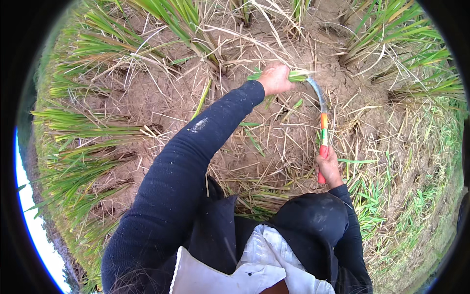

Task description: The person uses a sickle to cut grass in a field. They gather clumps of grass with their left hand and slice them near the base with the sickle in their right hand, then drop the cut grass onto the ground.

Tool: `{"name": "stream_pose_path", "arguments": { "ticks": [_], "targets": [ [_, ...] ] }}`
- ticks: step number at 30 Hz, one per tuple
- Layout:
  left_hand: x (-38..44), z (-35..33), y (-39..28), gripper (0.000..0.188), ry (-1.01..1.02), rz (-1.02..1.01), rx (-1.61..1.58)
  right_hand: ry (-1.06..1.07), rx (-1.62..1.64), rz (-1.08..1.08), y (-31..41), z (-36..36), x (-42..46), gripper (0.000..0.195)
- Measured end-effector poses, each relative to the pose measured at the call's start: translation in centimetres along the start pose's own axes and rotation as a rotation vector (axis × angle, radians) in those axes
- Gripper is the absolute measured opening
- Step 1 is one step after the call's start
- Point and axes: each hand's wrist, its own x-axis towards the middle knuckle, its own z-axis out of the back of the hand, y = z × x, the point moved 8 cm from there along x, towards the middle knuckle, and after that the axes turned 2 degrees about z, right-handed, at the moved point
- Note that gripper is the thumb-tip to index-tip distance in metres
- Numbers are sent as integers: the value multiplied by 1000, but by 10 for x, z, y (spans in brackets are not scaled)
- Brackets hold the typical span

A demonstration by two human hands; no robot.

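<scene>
My left hand [277, 78] is closed around a bundle of green grass-like stalks [298, 76], held low over the soil ahead of me. In my right hand [329, 166] is the red handle of a sickle [323, 126], which has orange and green bands near the blade. The sickle's curved metal blade [318, 93] points away from me, and its tip lies at the cut-looking end of the stalks. Whether the blade touches them cannot be told.
Leafy clumps [99, 125] stand along the left, and others [191, 25] ahead. More grow at the upper right [389, 40]. Dry straw [279, 147] litters the cracked brown soil. Cut green leaves [371, 205] lie at the right. My dark-clad knee [315, 217] is beside my right forearm.
</scene>
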Motion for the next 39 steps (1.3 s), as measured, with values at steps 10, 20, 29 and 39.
{"name": "stream_pose_path", "arguments": {
  "ticks": [10, 20, 29, 39],
  "targets": [
    [14, -65, 61, 55, -59, 14, 629, 122, -684, 373, 3, -61, 80, 38],
    [6, -50, 70, 19, -74, 51, 518, 174, -661, 213, 47, -66, 32, 25],
    [3, -28, 90, 17, -93, 114, 259, 151, -806, 213, 55, -66, 45, 29],
    [-15, -48, 74, 21, -23, 134, 105, 148, -575, 4, 16, 25, -58, 31]
  ]
}}
